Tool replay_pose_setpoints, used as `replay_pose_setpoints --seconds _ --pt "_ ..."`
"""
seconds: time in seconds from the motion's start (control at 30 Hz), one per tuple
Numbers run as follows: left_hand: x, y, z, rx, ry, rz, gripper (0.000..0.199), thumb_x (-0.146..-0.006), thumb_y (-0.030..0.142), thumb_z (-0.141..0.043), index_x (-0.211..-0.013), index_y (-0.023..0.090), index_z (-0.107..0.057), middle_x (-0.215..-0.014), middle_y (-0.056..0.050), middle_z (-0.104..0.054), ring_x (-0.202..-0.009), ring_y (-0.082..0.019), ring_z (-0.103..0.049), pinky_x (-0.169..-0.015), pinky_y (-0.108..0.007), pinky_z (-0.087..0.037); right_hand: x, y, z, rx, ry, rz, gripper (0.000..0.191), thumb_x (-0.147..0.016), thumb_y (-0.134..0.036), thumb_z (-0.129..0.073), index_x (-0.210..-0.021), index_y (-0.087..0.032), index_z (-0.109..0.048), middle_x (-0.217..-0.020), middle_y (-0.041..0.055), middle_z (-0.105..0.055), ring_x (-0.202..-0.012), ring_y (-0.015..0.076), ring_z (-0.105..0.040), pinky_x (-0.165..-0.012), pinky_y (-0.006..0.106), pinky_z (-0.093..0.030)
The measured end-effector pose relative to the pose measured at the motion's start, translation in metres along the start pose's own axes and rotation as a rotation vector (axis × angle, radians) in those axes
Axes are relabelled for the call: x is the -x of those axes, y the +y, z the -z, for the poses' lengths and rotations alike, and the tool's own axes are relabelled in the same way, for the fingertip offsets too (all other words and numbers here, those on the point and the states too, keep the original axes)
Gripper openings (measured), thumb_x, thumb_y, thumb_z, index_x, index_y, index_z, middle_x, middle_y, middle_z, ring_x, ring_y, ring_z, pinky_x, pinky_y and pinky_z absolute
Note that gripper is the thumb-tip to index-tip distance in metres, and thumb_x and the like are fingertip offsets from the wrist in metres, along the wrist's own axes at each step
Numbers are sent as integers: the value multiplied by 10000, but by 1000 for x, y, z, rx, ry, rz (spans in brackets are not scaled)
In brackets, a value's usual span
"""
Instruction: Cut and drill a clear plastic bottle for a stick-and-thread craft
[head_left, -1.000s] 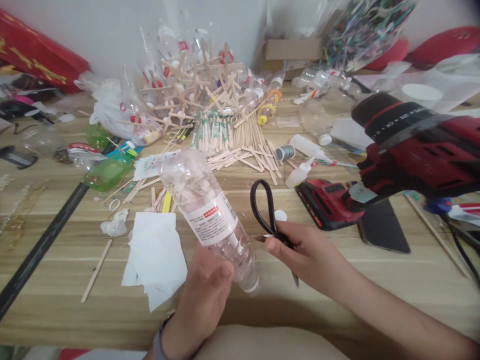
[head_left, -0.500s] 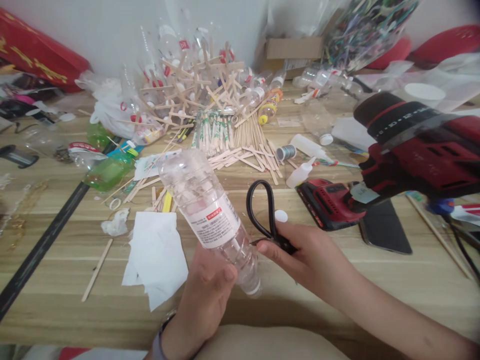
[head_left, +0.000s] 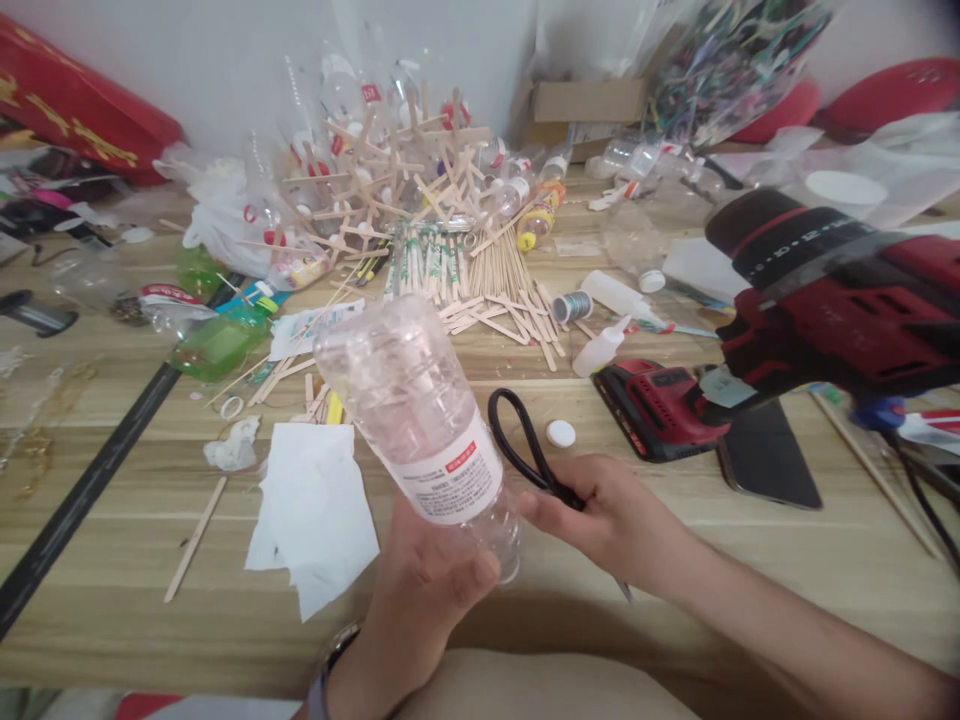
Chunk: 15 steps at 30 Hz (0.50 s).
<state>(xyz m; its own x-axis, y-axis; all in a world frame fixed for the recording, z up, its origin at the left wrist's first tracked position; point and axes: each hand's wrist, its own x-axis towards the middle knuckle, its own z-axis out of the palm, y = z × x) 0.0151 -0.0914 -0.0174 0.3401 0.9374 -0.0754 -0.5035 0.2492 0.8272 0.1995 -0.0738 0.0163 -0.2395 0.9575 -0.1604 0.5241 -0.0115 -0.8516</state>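
My left hand (head_left: 424, 590) is wrapped round the lower part of a clear plastic bottle (head_left: 401, 380), which leans with its base up and away from me. A white label with a red mark runs round the bottle's middle. In my right hand (head_left: 600, 510) is a pair of black-handled scissors (head_left: 517, 440); one handle loop sticks up beside the bottle. A blade tip shows below the hand, pointing down. My right thumb is close to the bottle; whether it touches cannot be made out. A white bottle cap (head_left: 560, 433) lies on the table behind that hand.
A red cordless drill (head_left: 840, 300) stands at the right, beside a dark phone (head_left: 772, 455). White paper (head_left: 311, 520) and a wooden stick (head_left: 195, 540) lie left. Behind are several craft sticks (head_left: 510, 320), a glue bottle (head_left: 600, 345) and a green bottle (head_left: 221, 340).
The bottle has turned in my left hand, its base coming nearer to the camera. The scissors have shifted slightly left and down, and a blade tip now shows below my right hand.
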Motion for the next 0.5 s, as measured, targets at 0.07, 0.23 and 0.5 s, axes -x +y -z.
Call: replay_pose_setpoints --seconds 0.07,0.23,0.5 --pt "2 1 -3 -30 20 -13 598 -771 294 -780 -1312 329 -528 -1290 -50 -663 -1207 -295 -604 -1040 -462 -473 -1 -1 -2 -87 -49 -32 475 -855 -538 -470 -562 -231 -256 -556 -68 -191 -500 87 -186 -434 258 -144" --pt "8 5 -14 -137 138 -52 636 -779 254 -766 -1340 334 -479 -1415 -55 -575 -1302 -296 -530 -1087 -434 -447 -1 4 -10 -167 -70 -110 517 -853 -622 -438 -572 -231 -249 -579 -60 -180 -525 93 -174 -456 268 -122" --pt "11 7 -18 -212 246 -8 728 -764 239 -771 -1399 306 -423 -1453 -98 -523 -1334 -315 -492 -1098 -468 -422 -3 14 -16 -169 18 -81 534 -850 -626 -485 -536 -224 -328 -540 -54 -237 -526 106 -257 -446 254 -189"
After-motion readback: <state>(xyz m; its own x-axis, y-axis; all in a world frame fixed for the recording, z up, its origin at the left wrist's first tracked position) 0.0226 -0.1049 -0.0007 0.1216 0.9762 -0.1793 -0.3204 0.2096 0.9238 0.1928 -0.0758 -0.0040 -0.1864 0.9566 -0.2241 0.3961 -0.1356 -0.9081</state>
